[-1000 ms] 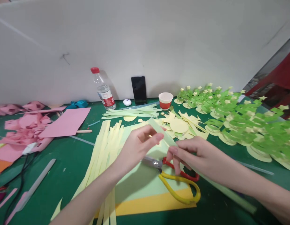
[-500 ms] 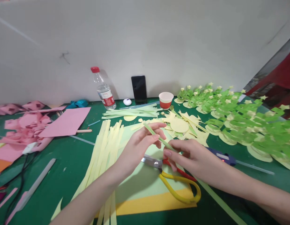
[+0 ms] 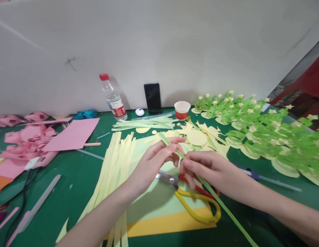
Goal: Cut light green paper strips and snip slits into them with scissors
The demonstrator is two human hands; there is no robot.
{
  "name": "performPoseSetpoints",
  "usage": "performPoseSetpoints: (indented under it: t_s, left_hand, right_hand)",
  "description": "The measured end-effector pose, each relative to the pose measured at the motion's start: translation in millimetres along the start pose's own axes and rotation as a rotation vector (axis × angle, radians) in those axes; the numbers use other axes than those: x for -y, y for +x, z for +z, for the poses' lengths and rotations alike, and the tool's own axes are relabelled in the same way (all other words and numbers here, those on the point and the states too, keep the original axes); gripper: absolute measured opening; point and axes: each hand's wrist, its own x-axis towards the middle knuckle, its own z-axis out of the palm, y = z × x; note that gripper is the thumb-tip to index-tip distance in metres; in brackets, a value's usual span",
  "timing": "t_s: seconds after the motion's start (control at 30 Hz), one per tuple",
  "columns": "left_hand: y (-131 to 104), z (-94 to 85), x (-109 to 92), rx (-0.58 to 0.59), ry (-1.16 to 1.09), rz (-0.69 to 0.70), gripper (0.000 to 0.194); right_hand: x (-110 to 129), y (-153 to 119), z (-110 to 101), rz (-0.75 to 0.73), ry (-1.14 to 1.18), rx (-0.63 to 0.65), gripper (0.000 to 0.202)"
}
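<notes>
A long light green paper strip (image 3: 223,206) runs slantwise through both hands, its short end up left and its long tail down to the lower right. My left hand (image 3: 159,156) pinches it near the upper end. Close beside, my right hand (image 3: 203,166) grips it between thumb and fingers. Beneath the hands lie scissors (image 3: 197,214) with yellow and red handles, on pale green sheets (image 3: 146,209) over a yellow-orange one. Pale yellow strips (image 3: 111,171) lie to the left of the sheets.
Behind are a bottle (image 3: 115,103), a phone (image 3: 152,98), a cup (image 3: 182,109) and green strips (image 3: 146,122). Yellow cutouts (image 3: 197,137) and green spiral pieces (image 3: 267,130) lie right, near a glue gun (image 3: 248,171). Pink paper (image 3: 71,134) is at left.
The strip's long tail has swung slightly left and now shows below my right hand. Both hands have shifted only a little.
</notes>
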Motion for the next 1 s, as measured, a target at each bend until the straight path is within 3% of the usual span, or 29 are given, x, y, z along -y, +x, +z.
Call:
performPoseSetpoints:
  t_s: [0.23,0.4,0.67,0.87,1.0]
  left_hand:
    - [0,-4.7,1,-0.014,0.081,-0.002,0.023]
    - [2,-5.5,-1,-0.039,0.098,0.014,0.020]
    - [0,-0.6,-11,-0.017,0.200,-0.062,0.014]
    - [2,-4.8,-10,-0.111,0.165,-0.052,0.018]
    - [7,-23.1,-10,-0.322,-0.005,0.080,0.030]
  right_hand:
    - [1,3,-3,0.027,0.153,0.025,0.029]
    - [-2,4,-5,0.031,0.247,0.051,0.038]
    - [-7,6,-4,0.058,0.173,0.034,0.042]
    - [-7,6,-7,0.000,0.038,0.027,0.043]
    - [1,-2,-16,0.006,-0.029,0.038,0.037]
